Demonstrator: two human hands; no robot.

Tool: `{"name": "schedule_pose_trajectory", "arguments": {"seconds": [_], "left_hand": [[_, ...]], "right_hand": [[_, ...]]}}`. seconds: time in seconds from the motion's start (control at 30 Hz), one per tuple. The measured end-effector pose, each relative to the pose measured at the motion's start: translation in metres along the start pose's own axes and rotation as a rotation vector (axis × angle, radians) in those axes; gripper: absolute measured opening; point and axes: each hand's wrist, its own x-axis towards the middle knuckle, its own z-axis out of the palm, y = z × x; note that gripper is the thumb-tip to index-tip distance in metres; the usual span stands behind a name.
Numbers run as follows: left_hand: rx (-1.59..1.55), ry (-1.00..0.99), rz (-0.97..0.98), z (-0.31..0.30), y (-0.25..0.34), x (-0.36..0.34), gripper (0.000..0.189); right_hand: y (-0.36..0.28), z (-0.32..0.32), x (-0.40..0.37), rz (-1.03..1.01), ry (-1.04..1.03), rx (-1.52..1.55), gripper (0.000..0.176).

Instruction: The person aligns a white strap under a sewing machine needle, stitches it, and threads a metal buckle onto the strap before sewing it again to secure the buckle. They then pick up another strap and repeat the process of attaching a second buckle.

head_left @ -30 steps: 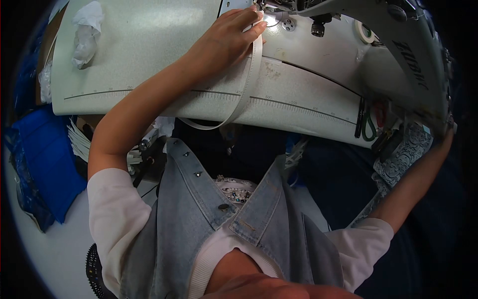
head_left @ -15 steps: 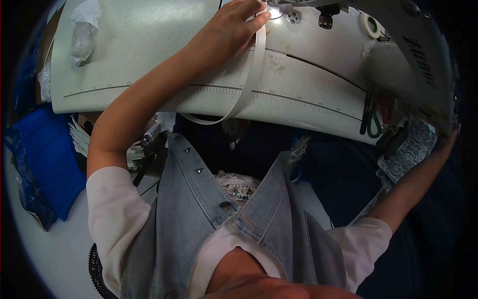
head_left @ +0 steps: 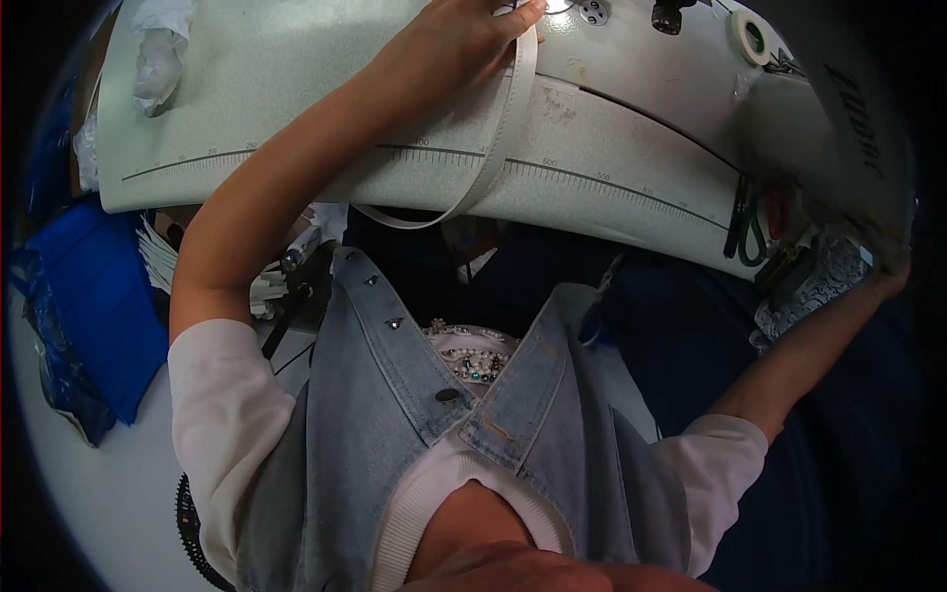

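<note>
- Grasping the pale strip (head_left: 508,128), the left hand (head_left: 469,39) rests over the bench (head_left: 276,69), well in from its near edge; the thumb presses along the strip, and some fingers are cut off by the top of the view.
- From that hand the strip runs down across the printed scale (head_left: 592,176), passes over the bench's near edge and curves left below it.
- The right hand (head_left: 891,281) reaches past the bench's right end, beside the dark far end of the sewing machine (head_left: 853,138); whether its fingers are clenched or released I cannot tell.
- A grey patterned lace (head_left: 811,288) lies near the right forearm, just beyond the bench's near right corner.
- At that corner are a green handle (head_left: 745,242) and a red handle (head_left: 778,210), close together.
- A roll of tape (head_left: 741,37) sits farther in on the right side of the bench, near the machine.
- Crumpled clear plastic (head_left: 160,59) lies near the bench's left edge.
- Below the near left corner are a bundle of white strips (head_left: 156,261) and, farther left, a blue package (head_left: 99,306).
</note>
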Motion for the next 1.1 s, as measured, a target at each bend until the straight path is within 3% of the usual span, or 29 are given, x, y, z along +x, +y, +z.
{"name": "schedule_pose_trajectory", "arguments": {"seconds": [0.17,0.3,0.5,0.6,0.7,0.87,0.9,0.97,1.0,1.1], "left_hand": [[0.004,-0.007,-0.005,0.001,-0.001,0.000,0.035],[0.011,-0.009,-0.011,0.000,-0.001,0.001,0.035],[0.024,-0.015,-0.026,-0.001,0.000,0.001,0.034],[0.041,-0.017,-0.030,-0.001,-0.001,0.000,0.034],[0.048,-0.014,-0.032,0.000,0.001,0.000,0.034],[0.018,-0.006,-0.037,0.003,0.001,0.001,0.033],[0.013,-0.006,-0.036,0.005,0.001,0.000,0.032],[0.008,-0.001,-0.034,0.008,-0.001,-0.003,0.033],[0.005,0.003,-0.033,0.010,-0.003,-0.006,0.033],[0.002,0.031,-0.034,0.014,-0.009,-0.007,0.034]], "right_hand": [[0.001,0.030,-0.045,-0.205,0.087,0.113,0.043],[0.022,0.031,-0.038,-0.361,0.150,0.205,0.044],[0.024,0.064,-0.076,-0.587,0.256,-0.012,0.038],[0.028,0.088,-0.099,-0.806,0.388,-0.101,0.036],[0.018,0.084,-0.114,-0.738,0.465,-0.150,0.035],[0.028,0.041,-0.084,-0.367,0.252,0.221,0.033],[0.014,0.034,-0.074,-0.368,0.257,0.224,0.033],[-0.026,0.026,-0.054,0.082,0.185,-0.083,0.033],[-0.037,0.020,-0.034,0.185,0.105,-0.162,0.034],[-0.046,0.018,0.027,0.247,-0.045,-0.224,0.034]]}}
